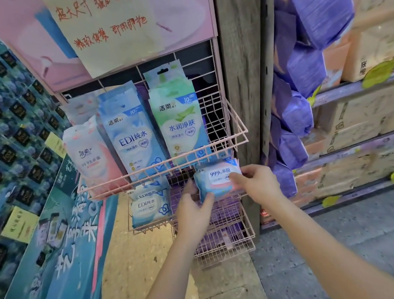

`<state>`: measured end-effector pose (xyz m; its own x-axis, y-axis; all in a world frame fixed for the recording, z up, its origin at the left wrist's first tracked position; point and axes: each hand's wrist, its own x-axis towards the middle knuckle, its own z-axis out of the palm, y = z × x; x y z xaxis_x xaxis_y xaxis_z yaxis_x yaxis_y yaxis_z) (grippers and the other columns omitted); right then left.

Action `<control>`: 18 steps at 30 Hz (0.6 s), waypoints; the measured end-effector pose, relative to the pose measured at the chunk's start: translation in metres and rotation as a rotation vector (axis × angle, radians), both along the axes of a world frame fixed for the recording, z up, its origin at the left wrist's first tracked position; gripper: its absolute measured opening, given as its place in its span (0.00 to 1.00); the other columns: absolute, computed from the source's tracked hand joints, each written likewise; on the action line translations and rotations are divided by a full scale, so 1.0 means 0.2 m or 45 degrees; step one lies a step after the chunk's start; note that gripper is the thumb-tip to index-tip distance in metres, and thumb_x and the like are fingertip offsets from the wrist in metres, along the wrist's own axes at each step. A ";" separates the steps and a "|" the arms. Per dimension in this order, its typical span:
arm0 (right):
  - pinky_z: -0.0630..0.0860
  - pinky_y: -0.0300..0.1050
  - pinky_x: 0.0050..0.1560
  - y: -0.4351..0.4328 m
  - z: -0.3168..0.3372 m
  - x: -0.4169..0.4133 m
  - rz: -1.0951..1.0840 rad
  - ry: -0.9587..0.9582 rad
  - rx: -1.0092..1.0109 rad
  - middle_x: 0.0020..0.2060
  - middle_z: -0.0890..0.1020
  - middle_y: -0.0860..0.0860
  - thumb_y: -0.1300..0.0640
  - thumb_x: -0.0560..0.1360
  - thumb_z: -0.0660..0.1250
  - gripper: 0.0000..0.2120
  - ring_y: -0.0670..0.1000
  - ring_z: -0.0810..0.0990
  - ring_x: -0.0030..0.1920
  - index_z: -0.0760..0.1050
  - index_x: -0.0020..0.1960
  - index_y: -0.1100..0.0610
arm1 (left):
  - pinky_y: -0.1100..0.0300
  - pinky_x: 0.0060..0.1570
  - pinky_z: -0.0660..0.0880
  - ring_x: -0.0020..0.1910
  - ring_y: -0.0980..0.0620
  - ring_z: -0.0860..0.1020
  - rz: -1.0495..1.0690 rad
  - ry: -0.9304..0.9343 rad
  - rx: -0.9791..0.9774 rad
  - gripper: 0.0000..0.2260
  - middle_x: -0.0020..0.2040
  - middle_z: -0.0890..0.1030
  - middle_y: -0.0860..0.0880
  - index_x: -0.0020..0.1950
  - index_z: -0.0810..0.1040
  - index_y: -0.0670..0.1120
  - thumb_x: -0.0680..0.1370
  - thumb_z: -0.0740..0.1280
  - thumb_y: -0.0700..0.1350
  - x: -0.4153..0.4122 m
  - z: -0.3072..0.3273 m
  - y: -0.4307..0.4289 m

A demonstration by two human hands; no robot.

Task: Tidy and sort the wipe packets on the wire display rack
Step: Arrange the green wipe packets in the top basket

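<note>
Pink wire rack (235,129), three tiers visible.

Top basket (220,146): three rows of upright packets behind the front rail. Left end, pink packets (87,157); middle, blue packets (135,142); right of middle, green packets (180,124). The right end of this basket shows bare wire. How many packets stand behind each front one cannot be told.

Middle basket (150,225): at the left end, blue EDI packets (150,208), stacked, the upper ones partly hidden by the top basket's floor. At the right end, a 999 packet (216,180), blue with a pink band, held at the front rail by both hands. More packets behind it are cut off by the basket above.

Left hand (193,212): fingers curled under the packet's lower left corner, thumb on its face; fingertips blurred.

Right hand (257,181): pinching the packet's right edge, thumb on front.

Bottom basket (228,247): contents dim purple, hard to make out.

Handwritten sign (111,25) above the rack, its top cut off by the frame.
</note>
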<state>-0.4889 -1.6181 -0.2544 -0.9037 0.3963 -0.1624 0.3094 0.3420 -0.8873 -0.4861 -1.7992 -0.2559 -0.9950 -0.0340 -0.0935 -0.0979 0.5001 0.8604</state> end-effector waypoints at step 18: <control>0.76 0.59 0.54 -0.07 -0.17 -0.11 -0.141 0.369 0.446 0.50 0.77 0.53 0.57 0.73 0.73 0.10 0.59 0.78 0.50 0.77 0.52 0.55 | 0.39 0.76 0.55 0.75 0.41 0.69 -0.280 -0.280 -0.796 0.23 0.76 0.73 0.47 0.78 0.69 0.54 0.84 0.56 0.61 -0.12 -0.02 0.07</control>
